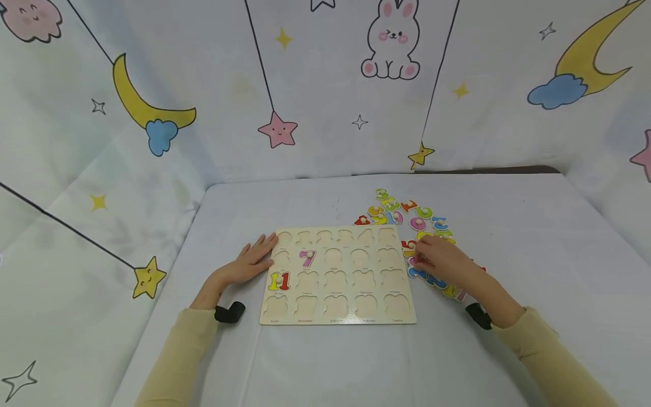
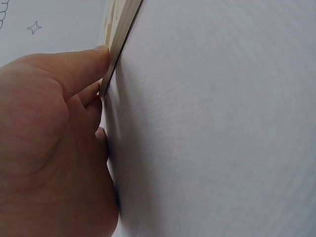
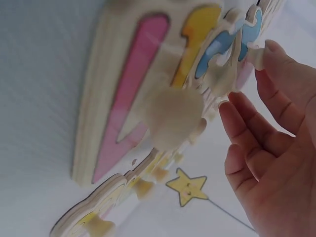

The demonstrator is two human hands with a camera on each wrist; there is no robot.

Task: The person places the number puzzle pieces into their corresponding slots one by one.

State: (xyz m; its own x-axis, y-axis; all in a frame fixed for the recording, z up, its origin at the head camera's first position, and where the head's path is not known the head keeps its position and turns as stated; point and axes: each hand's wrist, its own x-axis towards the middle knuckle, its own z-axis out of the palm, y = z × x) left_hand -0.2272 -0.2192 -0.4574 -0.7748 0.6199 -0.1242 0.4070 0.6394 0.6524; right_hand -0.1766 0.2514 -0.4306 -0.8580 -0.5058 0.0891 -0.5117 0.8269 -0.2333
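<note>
A wooden number puzzle board lies on the table with a purple 7 and a yellow-and-red 11 in its recesses. My left hand rests against the board's left edge, fingers extended; in the left wrist view the thumb touches that edge. Over the loose pieces right of the board, my right hand has its fingers bent. The right wrist view shows thumb and index finger pinching the round knob of a blue number piece; the index fingertip is partly hidden.
Several loose number pieces with knobs spread from behind the board along its right side, among them a pink piece and a red triangular piece. White cloth covers the table, and a patterned curtain hangs behind it.
</note>
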